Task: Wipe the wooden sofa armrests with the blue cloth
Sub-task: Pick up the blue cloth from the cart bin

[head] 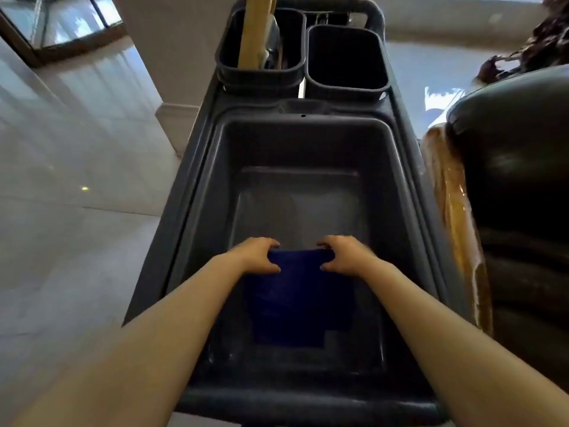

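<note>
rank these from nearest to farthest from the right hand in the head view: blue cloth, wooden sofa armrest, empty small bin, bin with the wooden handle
1. blue cloth: gripped by the right hand at its top edge, in the cart tub.
2. wooden sofa armrest: off to the right, beside the cart.
3. empty small bin: far end of the cart, right side.
4. bin with the wooden handle: far end, left side.

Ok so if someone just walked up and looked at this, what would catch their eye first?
Probably the blue cloth, held at its far edge by the left hand and right hand over the big grey cart tub in the centre. Next, the glossy wooden armrest of the dark sofa at right.
</note>
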A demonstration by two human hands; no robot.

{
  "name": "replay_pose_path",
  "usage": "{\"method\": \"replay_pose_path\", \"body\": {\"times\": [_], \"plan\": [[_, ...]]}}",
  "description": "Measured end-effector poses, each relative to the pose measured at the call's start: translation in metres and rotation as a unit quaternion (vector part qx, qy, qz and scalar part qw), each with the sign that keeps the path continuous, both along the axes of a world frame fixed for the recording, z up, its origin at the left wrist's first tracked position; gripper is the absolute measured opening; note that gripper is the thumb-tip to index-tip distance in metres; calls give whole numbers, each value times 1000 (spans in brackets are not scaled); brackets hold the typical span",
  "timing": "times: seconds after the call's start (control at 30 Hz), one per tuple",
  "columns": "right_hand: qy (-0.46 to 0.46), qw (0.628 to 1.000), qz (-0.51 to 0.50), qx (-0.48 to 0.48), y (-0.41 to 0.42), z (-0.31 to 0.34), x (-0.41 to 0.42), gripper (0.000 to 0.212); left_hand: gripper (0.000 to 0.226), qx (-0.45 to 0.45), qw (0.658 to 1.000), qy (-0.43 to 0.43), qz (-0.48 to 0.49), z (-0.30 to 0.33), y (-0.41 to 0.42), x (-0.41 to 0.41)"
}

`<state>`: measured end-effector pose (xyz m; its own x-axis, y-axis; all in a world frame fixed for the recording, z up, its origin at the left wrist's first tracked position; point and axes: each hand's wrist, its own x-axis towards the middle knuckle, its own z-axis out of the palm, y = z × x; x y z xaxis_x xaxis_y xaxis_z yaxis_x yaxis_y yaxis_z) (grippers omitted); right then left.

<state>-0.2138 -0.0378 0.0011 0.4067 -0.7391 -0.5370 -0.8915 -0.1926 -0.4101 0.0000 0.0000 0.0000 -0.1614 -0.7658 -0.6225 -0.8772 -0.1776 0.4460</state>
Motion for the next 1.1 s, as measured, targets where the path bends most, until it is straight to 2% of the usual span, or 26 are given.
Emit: {"method": "replay_pose_path", "body": {"times": [0.13, 0.27, 0.33, 0.43, 0.6, 0.83, 1.1], "plan": [[25, 998, 1, -65, 2, -10, 2, 33, 54, -44, 998, -35, 0, -15, 5, -3], [26, 995, -20, -93, 9, -18, 0, 27, 47, -103, 992, -51, 58, -26, 14, -7], [19, 995, -51, -84, 11, -20, 0, 23, 42, -102, 989, -50, 93, -26, 16, -6], [-13, 992, -115, -50, 9, -15, -3, 16, 24, -81, 990, -23, 113, -19, 11, -1], [-70, 985, -154, -22, 6, 3, -10, 8, 18, -48, 986, 49, 149, 4, 8, 7], [-145, 972, -169, -74, 14, 47, -20, 9, 12, -89, 979, 121, 138, 57, 13, 12], [-216, 939, -209, -167, 28, 130, -46, 23, 16, -179, 956, 209, 105, 140, 16, -7]]}}
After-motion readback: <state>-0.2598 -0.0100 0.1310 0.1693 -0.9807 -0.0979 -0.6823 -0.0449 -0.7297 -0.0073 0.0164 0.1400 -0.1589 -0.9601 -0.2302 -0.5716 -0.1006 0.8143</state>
